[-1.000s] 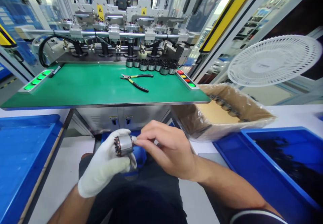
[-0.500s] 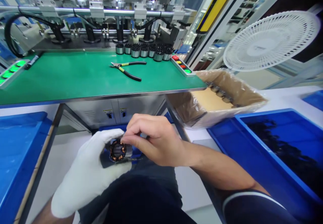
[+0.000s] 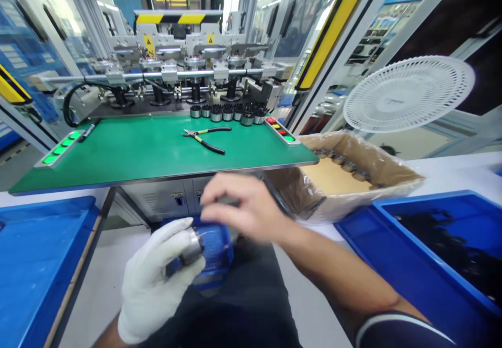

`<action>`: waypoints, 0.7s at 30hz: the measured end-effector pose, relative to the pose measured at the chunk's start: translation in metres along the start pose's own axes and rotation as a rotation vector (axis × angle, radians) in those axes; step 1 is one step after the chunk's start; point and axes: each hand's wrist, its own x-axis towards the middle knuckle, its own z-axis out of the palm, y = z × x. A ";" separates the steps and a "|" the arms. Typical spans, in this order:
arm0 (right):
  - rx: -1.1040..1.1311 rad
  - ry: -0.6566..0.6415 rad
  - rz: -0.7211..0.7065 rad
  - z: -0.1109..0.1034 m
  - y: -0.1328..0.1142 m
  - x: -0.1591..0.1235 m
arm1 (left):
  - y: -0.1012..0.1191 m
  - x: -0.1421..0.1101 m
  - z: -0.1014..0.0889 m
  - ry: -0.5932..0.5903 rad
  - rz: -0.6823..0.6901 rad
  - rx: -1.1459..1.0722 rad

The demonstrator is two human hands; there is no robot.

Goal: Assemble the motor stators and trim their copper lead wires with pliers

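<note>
My left hand (image 3: 151, 277), in a white glove, grips a motor stator (image 3: 192, 247) with a shiny metal shell, its fingers and thumb round the sides. The stator's end faces right, and copper windings show only faintly there. Up and to the right of it is my bare right hand (image 3: 249, 209), apart from the stator and smeared by motion. Its thumb and fingers are curled together in a pinch. Whatever lies between them is too blurred to make out. Below both hands, a small blue bin (image 3: 219, 246) stands by my lap.
Pliers (image 3: 206, 139) lie on the green worktop (image 3: 137, 154), with several stators (image 3: 227, 113) in a row behind. Machine fixtures (image 3: 196, 73) stand at the back. To the right are a carton (image 3: 341, 181), a fan (image 3: 408, 94) and a blue tray (image 3: 396, 217) of black parts.
My right hand has come away from the stator, up and rightward. My left hand has turned the stator so its metal side shows. The view has tilted up.
</note>
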 end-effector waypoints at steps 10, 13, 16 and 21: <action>-0.865 -0.422 0.382 -0.031 0.102 0.104 | 0.013 -0.004 -0.007 0.193 -0.041 0.137; -0.913 -0.486 0.371 -0.033 0.087 0.089 | 0.018 -0.003 -0.009 0.215 -0.076 0.176; -0.948 -0.525 0.269 -0.038 0.067 0.056 | 0.024 0.000 -0.012 0.245 -0.249 0.138; -0.790 -0.332 -0.045 -0.028 0.034 -0.034 | 0.028 0.001 -0.014 0.247 -0.365 -0.068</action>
